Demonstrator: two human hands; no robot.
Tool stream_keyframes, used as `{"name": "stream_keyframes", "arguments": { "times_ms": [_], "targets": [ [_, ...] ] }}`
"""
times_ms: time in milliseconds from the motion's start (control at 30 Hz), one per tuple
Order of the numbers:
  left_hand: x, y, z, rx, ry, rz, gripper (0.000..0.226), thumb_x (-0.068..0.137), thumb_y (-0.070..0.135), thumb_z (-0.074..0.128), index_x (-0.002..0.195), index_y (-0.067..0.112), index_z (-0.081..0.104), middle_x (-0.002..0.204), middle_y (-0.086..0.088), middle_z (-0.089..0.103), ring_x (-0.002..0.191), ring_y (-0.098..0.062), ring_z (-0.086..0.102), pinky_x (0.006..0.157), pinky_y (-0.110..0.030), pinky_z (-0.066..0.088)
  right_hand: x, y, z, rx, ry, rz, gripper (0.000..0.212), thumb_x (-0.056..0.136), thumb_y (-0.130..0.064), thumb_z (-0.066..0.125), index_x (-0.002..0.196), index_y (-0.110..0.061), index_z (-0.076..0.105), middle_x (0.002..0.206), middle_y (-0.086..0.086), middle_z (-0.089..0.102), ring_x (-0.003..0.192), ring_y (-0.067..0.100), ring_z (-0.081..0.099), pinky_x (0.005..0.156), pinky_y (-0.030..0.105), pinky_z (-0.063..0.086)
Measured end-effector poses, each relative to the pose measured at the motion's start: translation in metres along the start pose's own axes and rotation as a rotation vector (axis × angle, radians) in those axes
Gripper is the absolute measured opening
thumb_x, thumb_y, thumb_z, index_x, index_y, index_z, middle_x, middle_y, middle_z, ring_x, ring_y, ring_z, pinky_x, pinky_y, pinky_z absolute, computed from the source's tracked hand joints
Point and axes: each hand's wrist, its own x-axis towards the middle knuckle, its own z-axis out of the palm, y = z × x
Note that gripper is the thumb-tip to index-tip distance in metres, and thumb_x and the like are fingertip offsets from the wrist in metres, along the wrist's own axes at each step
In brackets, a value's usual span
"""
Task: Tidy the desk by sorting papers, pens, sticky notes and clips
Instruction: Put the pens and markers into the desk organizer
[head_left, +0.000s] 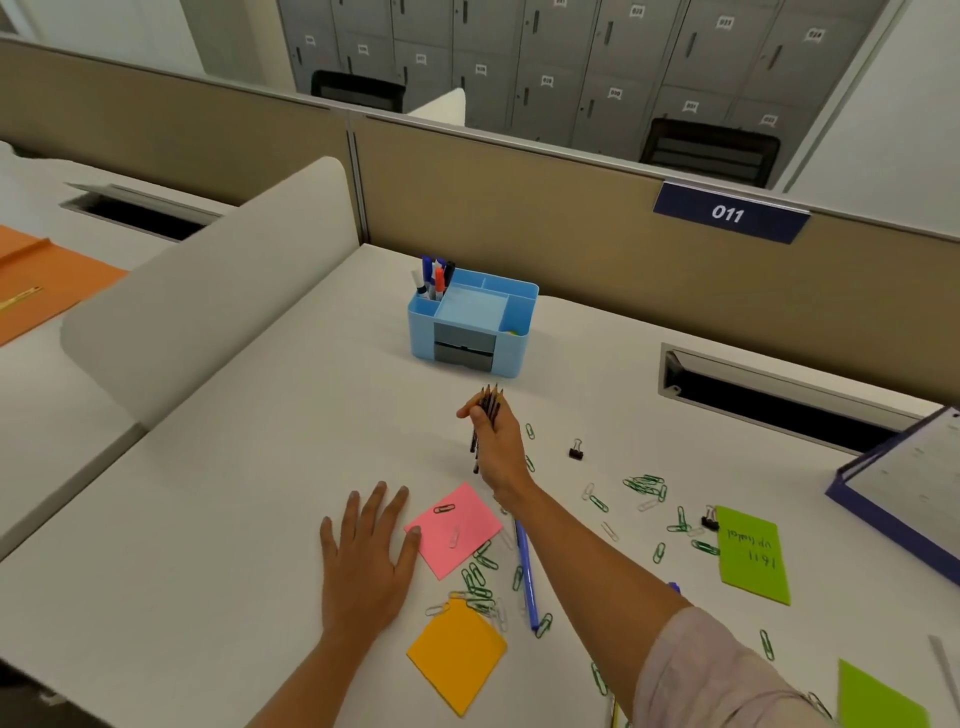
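My right hand (496, 447) grips a bundle of dark pencils (488, 408), tips pointing up, a little in front of the blue desk organizer (470, 332). Several markers (435, 278) stand in the organizer's back left compartment. My left hand (363, 556) lies flat on the white desk, fingers spread, its thumb touching the pink sticky note (454, 527). An orange sticky note (457, 654) lies nearer me. A blue pen (527, 577) lies under my right forearm. Green and white paper clips (480, 582) are scattered around the notes.
A green note with writing (753, 556) and another green note (878, 701) lie at right. Two black binder clips (575, 451) (709, 519) sit among more clips (647, 486). A blue binder with paper (904, 493) is at far right. A cable slot (779, 405) opens behind it.
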Motion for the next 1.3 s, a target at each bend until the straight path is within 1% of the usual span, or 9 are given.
{"name": "stream_keyframes", "arguments": {
  "times_ms": [100,233,467,600,833,1000,1100,1200,1300],
  "targets": [
    [0.0,0.0,0.001,0.012,-0.007,-0.006,0.065,0.09,0.065,0.006,0.149,0.041,0.019,0.158,0.01,0.018,0.148,-0.018,0.008,0.117,-0.05,0.005,-0.001,0.017,0.002,0.007,-0.025,0.032,0.015,0.101,-0.015,0.044,0.101,-0.012,0.058,0.094,-0.009,0.06,0.081,-0.005,0.053,0.082,0.017,0.042],
    [0.001,-0.001,0.002,0.014,0.001,-0.011,0.066,0.089,0.066,0.004,0.149,0.042,0.019,0.158,0.011,0.018,0.148,-0.017,0.008,0.118,-0.049,0.004,-0.004,0.035,-0.003,-0.015,-0.014,0.1,0.018,0.1,-0.022,0.047,0.112,-0.015,0.058,0.105,-0.006,0.061,0.098,0.002,0.054,0.085,0.012,0.041],
    [0.001,-0.001,0.003,0.013,-0.006,-0.015,0.062,0.091,0.063,0.01,0.149,0.042,0.019,0.158,0.011,0.018,0.147,-0.017,0.007,0.117,-0.049,0.004,0.01,0.025,-0.01,0.019,0.008,0.065,0.014,0.103,-0.017,0.039,0.1,-0.014,0.052,0.082,-0.001,0.063,0.078,0.003,0.062,0.077,0.014,0.048],
    [0.0,-0.002,0.004,0.002,-0.004,-0.012,0.063,0.09,0.064,0.008,0.148,0.043,0.02,0.158,0.012,0.017,0.147,-0.015,0.007,0.117,-0.048,0.002,0.03,0.004,-0.007,0.151,0.01,0.079,0.012,0.102,-0.018,0.042,0.1,-0.011,0.052,0.08,0.002,0.062,0.073,0.013,0.064,0.08,0.028,0.054],
    [0.028,-0.002,0.005,0.016,0.029,-0.033,0.057,0.093,0.055,0.009,0.148,0.043,0.021,0.157,0.013,0.019,0.147,-0.015,0.011,0.115,-0.05,0.009,0.084,-0.054,0.008,0.158,-0.027,0.026,0.023,0.102,-0.023,0.043,0.116,-0.009,0.053,0.093,0.002,0.07,0.09,0.011,0.067,0.081,0.021,0.052],
    [0.055,0.0,0.008,0.026,0.034,-0.044,0.055,0.094,0.049,0.014,0.147,0.041,0.025,0.156,0.011,0.023,0.146,-0.018,0.017,0.114,-0.053,0.013,0.134,-0.085,0.023,0.117,-0.009,-0.041,0.022,0.102,-0.025,0.042,0.113,-0.012,0.056,0.098,0.001,0.07,0.1,0.015,0.066,0.097,0.031,0.048],
    [0.069,0.0,0.009,0.047,0.023,-0.05,0.055,0.094,0.049,0.013,0.148,0.041,0.022,0.157,0.012,0.02,0.147,-0.018,0.014,0.114,-0.053,0.01,0.157,-0.092,0.033,0.131,-0.002,-0.079,0.022,0.102,-0.022,0.043,0.115,-0.009,0.054,0.103,0.008,0.068,0.102,0.02,0.064,0.09,0.027,0.051],
    [0.08,0.001,0.009,0.051,0.022,-0.055,0.055,0.094,0.049,0.011,0.149,0.042,0.018,0.158,0.013,0.018,0.147,-0.018,0.011,0.115,-0.051,0.007,0.173,-0.094,0.044,0.18,0.007,-0.102,0.016,0.101,-0.02,0.043,0.11,-0.012,0.054,0.099,0.004,0.065,0.092,0.013,0.063,0.075,0.017,0.054],
    [0.088,0.002,0.01,0.047,0.03,-0.061,0.056,0.094,0.05,0.009,0.149,0.043,0.015,0.158,0.013,0.015,0.147,-0.016,0.007,0.115,-0.049,0.001,0.188,-0.087,0.052,0.204,0.03,-0.074,0.024,0.101,-0.022,0.044,0.117,-0.009,0.054,0.101,0.002,0.066,0.093,0.011,0.062,0.077,0.018,0.052]
  ]
}}
